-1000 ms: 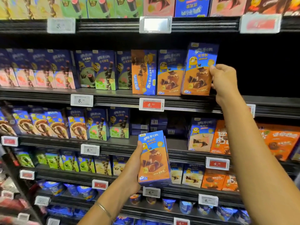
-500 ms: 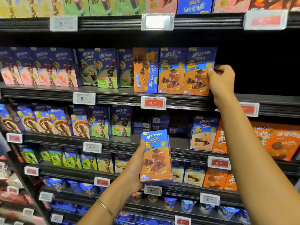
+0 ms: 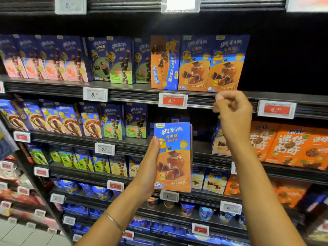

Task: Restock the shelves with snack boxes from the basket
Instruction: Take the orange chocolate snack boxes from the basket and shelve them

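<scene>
In a shop's snack aisle, we look along two bare arms raised to the shelving. The left hand (image 3: 149,167) grips a blue-and-orange snack box (image 3: 173,157) upright by its left edge, with the thumb along the front and the fingers hidden behind it. The box is held in the air before the middle shelves, its printed face turned towards us. A thin bangle (image 3: 113,221) circles that wrist.

The right hand (image 3: 232,110) is higher and further right, fingers curled inward and holding nothing. It sits just in front of the rail of the upper shelf (image 3: 138,96), just below the last box in the row (image 3: 227,64). That box stands upright at the right end of the row, touching a matching box (image 3: 194,64) on its left (the print looks the same as on the one in the left hand, as far as we can read it). Next along to the left, a third box (image 3: 165,63) stands with its print turned sideways. Right of the row, the shelf shows only dark space.

A red price tag (image 3: 173,101) is fixed to the rail beneath these boxes, left of the right hand. At lower right, orange cookie boxes (image 3: 291,146) stand on the next shelf down, near the right forearm.
</scene>
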`<state>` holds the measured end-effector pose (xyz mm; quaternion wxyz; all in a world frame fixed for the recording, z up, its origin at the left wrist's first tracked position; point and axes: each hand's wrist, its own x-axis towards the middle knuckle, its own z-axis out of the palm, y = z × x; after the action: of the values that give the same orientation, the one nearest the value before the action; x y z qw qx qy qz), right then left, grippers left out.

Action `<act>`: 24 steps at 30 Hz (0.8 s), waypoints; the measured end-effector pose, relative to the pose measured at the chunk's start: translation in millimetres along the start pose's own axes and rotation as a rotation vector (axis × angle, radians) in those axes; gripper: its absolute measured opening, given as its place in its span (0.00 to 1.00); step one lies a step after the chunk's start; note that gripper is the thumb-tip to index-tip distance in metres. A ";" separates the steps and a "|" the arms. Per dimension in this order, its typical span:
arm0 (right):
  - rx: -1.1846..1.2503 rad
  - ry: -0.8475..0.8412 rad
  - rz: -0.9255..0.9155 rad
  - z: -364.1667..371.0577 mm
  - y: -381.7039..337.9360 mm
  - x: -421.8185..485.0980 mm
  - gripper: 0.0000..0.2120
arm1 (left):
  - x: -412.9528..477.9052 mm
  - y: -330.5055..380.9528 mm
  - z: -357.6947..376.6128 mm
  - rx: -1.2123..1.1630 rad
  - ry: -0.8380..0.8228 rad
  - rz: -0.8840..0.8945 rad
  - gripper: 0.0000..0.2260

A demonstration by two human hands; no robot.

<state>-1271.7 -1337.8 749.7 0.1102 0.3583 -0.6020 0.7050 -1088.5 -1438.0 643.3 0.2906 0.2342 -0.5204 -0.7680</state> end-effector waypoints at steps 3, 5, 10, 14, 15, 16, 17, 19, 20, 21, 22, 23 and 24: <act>0.075 -0.291 0.112 5.0 -4.5 -26.7 0.07 | -3.6 24.2 7.7 -0.015 0.029 0.162 0.38; 0.107 -0.433 0.131 6.6 -11.1 -34.5 0.14 | -0.3 43.3 13.5 -0.028 0.059 0.281 0.38; 0.018 -0.534 0.040 15.4 -30.6 -35.4 0.24 | 19.1 86.8 34.8 0.083 0.058 0.613 0.30; -0.027 -0.403 -0.014 22.4 -44.0 -20.9 0.17 | 33.5 116.9 56.7 0.149 0.029 0.719 0.28; -0.033 -0.373 -0.024 22.5 -47.1 -15.6 0.16 | 35.6 124.4 62.7 0.138 -0.001 0.712 0.29; -0.030 -0.347 -0.029 21.7 -49.3 -9.6 0.16 | 37.9 131.9 67.9 0.108 -0.035 0.685 0.30; -0.013 -0.325 -0.025 20.5 -51.3 -3.4 0.17 | 41.8 138.5 71.2 0.090 -0.057 0.658 0.30; 0.045 -0.285 -0.008 16.4 -54.1 10.7 0.16 | 53.5 148.6 73.8 0.132 -0.002 0.670 0.24; 0.068 -0.256 -0.003 13.9 -54.3 18.7 0.15 | 59.8 153.1 72.9 0.180 0.042 0.698 0.22; 0.080 -0.215 -0.001 11.2 -53.9 27.6 0.15 | 65.2 158.2 72.0 0.237 0.079 0.729 0.23; 0.078 -0.168 -0.002 8.3 -53.0 36.5 0.16 | 69.9 162.6 70.8 0.286 0.102 0.753 0.25; 0.064 -0.120 -0.011 5.7 -51.2 45.8 0.16 | 73.6 166.9 69.6 0.323 0.118 0.762 0.27; 0.045 -0.077 -0.029 3.2 -48.7 54.8 0.16 | 77.7 171.0 68.5 0.341 0.130 0.753 0.28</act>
<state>-1281.2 -1343.7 822.2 0.0892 0.3963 -0.5845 0.7024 -1155.3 -1495.7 822.8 0.5404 0.1204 -0.6699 -0.4946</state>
